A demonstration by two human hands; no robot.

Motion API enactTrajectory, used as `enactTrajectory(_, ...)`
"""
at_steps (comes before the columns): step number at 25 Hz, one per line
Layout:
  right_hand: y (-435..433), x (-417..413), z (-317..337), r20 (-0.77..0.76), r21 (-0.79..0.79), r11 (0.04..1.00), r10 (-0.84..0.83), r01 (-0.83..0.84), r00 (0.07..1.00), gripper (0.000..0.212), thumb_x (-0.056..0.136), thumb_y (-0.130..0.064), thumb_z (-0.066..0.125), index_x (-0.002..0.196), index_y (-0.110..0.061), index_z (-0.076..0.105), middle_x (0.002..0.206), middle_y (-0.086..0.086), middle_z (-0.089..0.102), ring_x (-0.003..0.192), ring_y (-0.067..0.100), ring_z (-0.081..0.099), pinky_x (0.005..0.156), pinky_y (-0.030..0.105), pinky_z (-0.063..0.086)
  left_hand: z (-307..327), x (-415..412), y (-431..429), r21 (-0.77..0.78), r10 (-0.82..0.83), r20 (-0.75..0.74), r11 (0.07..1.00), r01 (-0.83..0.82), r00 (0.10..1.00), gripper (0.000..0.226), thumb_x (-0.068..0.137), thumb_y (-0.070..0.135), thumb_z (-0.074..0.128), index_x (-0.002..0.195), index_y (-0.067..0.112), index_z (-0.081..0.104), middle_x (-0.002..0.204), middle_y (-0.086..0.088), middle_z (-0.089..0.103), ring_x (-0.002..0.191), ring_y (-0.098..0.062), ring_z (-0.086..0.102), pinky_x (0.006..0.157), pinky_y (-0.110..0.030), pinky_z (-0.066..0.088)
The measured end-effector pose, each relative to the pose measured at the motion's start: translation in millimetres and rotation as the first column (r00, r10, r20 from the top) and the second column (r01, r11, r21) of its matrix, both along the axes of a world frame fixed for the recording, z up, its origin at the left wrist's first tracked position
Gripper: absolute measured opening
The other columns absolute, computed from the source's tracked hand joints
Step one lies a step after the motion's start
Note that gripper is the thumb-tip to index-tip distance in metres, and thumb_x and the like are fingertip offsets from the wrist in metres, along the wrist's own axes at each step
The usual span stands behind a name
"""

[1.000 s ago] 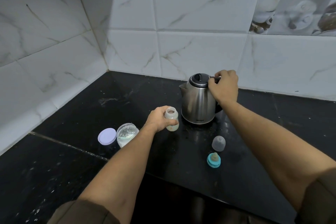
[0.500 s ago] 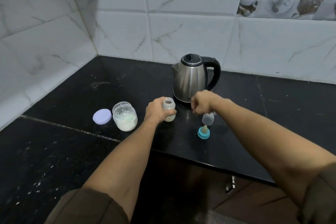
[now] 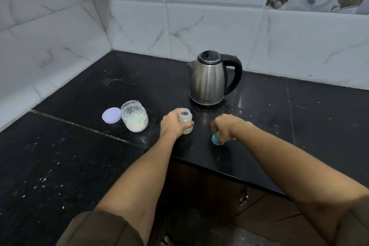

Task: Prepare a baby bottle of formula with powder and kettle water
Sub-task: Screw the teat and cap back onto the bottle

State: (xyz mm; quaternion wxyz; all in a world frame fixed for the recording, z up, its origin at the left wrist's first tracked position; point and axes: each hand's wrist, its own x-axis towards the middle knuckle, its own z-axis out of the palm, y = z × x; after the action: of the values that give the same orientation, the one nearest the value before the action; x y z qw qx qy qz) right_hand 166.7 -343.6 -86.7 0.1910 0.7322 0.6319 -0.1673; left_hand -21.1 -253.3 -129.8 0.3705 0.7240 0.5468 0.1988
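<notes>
Two hands at frame centre: left hand point(image 3: 171, 126) grips open bottle point(image 3: 185, 121); right hand point(image 3: 224, 128) closes over teal cap point(image 3: 215, 139).

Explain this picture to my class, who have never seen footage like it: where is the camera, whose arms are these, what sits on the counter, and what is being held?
There is no machine here. The camera is worn on a person's head and looks forward and down, so the two bare arms that reach in from below are the wearer's own. On the black counter stands a steel kettle with a black handle. To its left are an open jar of white powder and, beside it, the jar's lilac lid. The left hand grips a small open baby bottle, upright on the counter. The right hand closes over a teal bottle ring, mostly hidden under the fingers.
</notes>
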Motion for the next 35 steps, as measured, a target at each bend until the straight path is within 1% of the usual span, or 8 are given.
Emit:
enactTrajectory(3, -2, 3, -13, -0.031, 0.021, 1.000, -0.002, 0.002, 1.000, 0.056, 0.080, -0.029, 0.083, 0.133, -0.024, 0.065, 0.126, 0.004, 0.066, 0.111, 0.025, 0.064, 0.089, 0.039, 0.060, -1, 0, -4, -0.014, 0.034, 0.024, 0.999, -0.034, 0.999, 0.054, 0.074, 0.036, 0.088, 0.126, 0.033, 0.070, 0.113, 0.007, 0.074, 0.113, -0.018, 0.064, 0.097, -0.031, 0.049)
enactTrajectory(5, -1, 2, -16, -0.040, 0.021, 1.000, -0.015, 0.015, 0.999, 0.056, 0.079, -0.031, 0.084, 0.132, -0.024, 0.066, 0.127, 0.005, 0.066, 0.117, 0.028, 0.063, 0.090, 0.039, 0.059, -1, 0, -3, -0.023, 0.039, 0.032, 0.999, -0.039, 0.999, 0.056, 0.073, 0.036, 0.089, 0.125, 0.033, 0.070, 0.113, 0.008, 0.074, 0.114, -0.018, 0.064, 0.100, -0.033, 0.050)
enactTrajectory(8, 9, -4, 2, -0.113, 0.167, 0.983, -0.055, 0.074, 0.992, 0.041, 0.079, -0.032, 0.082, 0.117, -0.023, 0.070, 0.118, 0.006, 0.068, 0.111, 0.030, 0.067, 0.080, 0.033, 0.053, -1, 0, -4, -0.038, 0.048, 0.039, 0.998, -0.047, 0.998, 0.063, 0.067, 0.041, 0.092, 0.125, 0.032, 0.069, 0.112, 0.009, 0.074, 0.115, -0.019, 0.065, 0.105, -0.039, 0.051)
enactTrajectory(11, 28, -11, 35, -0.235, 0.390, 0.910, -0.047, 0.138, 0.971, 0.041, 0.081, -0.031, 0.082, 0.119, -0.021, 0.071, 0.115, 0.003, 0.070, 0.107, 0.027, 0.066, 0.084, 0.034, 0.053, -5, -1, -4, -0.041, 0.057, 0.013, 0.998, -0.056, 0.998, 0.084, 0.055, 0.055, 0.090, 0.130, 0.028, 0.065, 0.114, 0.008, 0.074, 0.115, -0.019, 0.066, 0.104, -0.042, 0.052)
enactTrajectory(13, 41, -20, 53, -0.291, 0.446, 0.882, -0.014, 0.149, 0.957, 0.046, 0.079, -0.031, 0.084, 0.122, -0.022, 0.072, 0.113, 0.001, 0.070, 0.105, 0.025, 0.066, 0.084, 0.034, 0.053, 0, -2, -3, -0.026, 0.035, -0.025, 0.999, -0.036, 0.999, 0.073, 0.061, 0.051, 0.093, 0.124, 0.026, 0.067, 0.112, 0.005, 0.074, 0.111, -0.019, 0.066, 0.099, -0.038, 0.053)
enactTrajectory(18, 61, -35, 58, -0.257, 0.450, 0.892, 0.079, 0.047, 0.963, 0.052, 0.080, -0.035, 0.085, 0.129, -0.022, 0.073, 0.122, 0.000, 0.071, 0.108, 0.022, 0.065, 0.090, 0.035, 0.054, 6, -3, 4, -0.005, -0.045, -0.123, 0.999, 0.045, 0.991, 0.054, 0.071, 0.048, 0.091, 0.115, 0.024, 0.069, 0.107, 0.004, 0.074, 0.104, -0.018, 0.066, 0.092, -0.037, 0.053)
enactTrajectory(32, 85, -52, 54, -0.231, 0.332, 0.943, 0.113, -0.031, 0.966, 0.047, 0.078, -0.032, 0.085, 0.123, -0.023, 0.074, 0.109, -0.002, 0.073, 0.097, 0.019, 0.067, 0.085, 0.035, 0.059, 7, -8, 15, -0.016, -0.092, -0.183, 0.996, 0.090, 0.979, 0.053, 0.070, 0.050, 0.091, 0.113, 0.024, 0.074, 0.102, 0.003, 0.077, 0.100, -0.016, 0.069, 0.093, -0.039, 0.057)
enactTrajectory(35, 85, -52, 54, -0.219, 0.322, 0.946, 0.111, -0.035, 0.970, 0.043, 0.077, -0.033, 0.086, 0.118, -0.023, 0.075, 0.105, -0.003, 0.072, 0.094, 0.018, 0.066, 0.078, 0.031, 0.057, 7, -7, 16, -0.004, -0.102, -0.194, 0.995, 0.104, 0.976, 0.051, 0.071, 0.050, 0.090, 0.112, 0.024, 0.075, 0.100, 0.004, 0.077, 0.099, -0.016, 0.069, 0.092, -0.038, 0.057)
